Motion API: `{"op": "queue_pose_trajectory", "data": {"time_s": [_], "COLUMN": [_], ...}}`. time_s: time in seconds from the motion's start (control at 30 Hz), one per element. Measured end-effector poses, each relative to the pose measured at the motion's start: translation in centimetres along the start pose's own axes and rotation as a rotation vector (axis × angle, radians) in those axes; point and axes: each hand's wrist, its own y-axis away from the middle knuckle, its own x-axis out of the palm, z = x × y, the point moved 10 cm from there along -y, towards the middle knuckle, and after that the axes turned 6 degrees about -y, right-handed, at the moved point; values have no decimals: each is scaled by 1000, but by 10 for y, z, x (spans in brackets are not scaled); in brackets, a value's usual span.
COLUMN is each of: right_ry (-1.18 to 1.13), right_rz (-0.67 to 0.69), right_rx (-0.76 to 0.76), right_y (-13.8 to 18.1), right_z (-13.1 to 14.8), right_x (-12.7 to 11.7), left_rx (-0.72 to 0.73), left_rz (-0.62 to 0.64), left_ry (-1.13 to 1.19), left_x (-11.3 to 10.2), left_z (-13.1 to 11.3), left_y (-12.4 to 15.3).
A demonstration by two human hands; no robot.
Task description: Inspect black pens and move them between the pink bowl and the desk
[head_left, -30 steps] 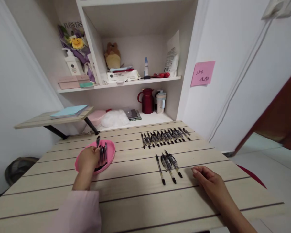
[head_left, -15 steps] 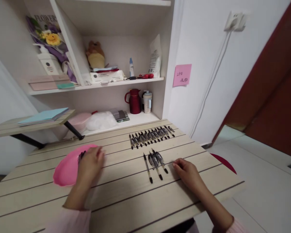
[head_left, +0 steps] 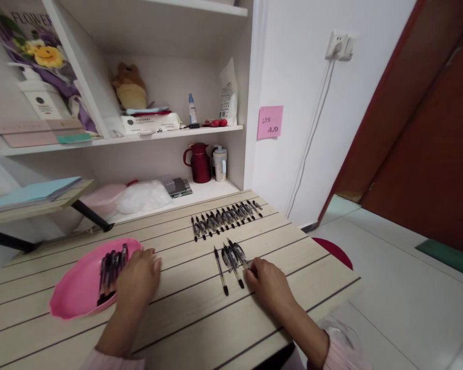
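My left hand (head_left: 139, 275) hovers at the right side of the pink tray (head_left: 71, 303), loosely bent with a small gap between its fingertips. Nothing shows in it, though its underside is hidden. In the tray lies a bunch of black pens (head_left: 110, 275), partly covered by that hand. My right hand (head_left: 270, 282) is closed, thumb and fingers on the lower end of the rightmost black pen (head_left: 238, 252) of a small near group. Left of this pen lie another pen with a clip (head_left: 233, 264) and a slimmer pen (head_left: 221, 271).
Behind the near group, several pens (head_left: 226, 218) lie side by side in a slanting row. At the back stands a white shelf (head_left: 231, 131) with a red jug (head_left: 200, 163) and a cup (head_left: 219, 163). A raised stand (head_left: 73, 195) is at the left. A pink note (head_left: 270, 122) sticks to the wall.
My right hand has moved left onto the rightmost near pen. My left hand has drawn off the tray, showing more pens in it. The whole view has shifted to the right.
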Motion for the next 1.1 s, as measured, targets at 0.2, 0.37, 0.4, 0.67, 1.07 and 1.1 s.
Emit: {"op": "queue_pose_trajectory", "data": {"time_s": [0.2,0.37,0.4,0.67,1.07,1.1], "right_ry": [-384,-582,-592,-349,-341,-404], "right_rz": [-67,33,44,30,22,-8], "right_rx": [-34,-221,-230,-30,-42,-55], "right_y": [-2,-12,-16,-45,-41,-44], "right_z": [19,53,51,-6,-16,-16], "right_x": [-7,-4,-6,-10,1,-4], "left_rx": [-112,-253,-279,-305,-108,-90], "left_rz": [480,612,607,724,754,760], "left_ry": [1072,1679,1743,1760,1562,1553], "left_x": [60,90,95,128,129,129], "left_z": [-73,-141,-143,-130,-138,-139], "left_y": [22,31,29,25,33,33]}}
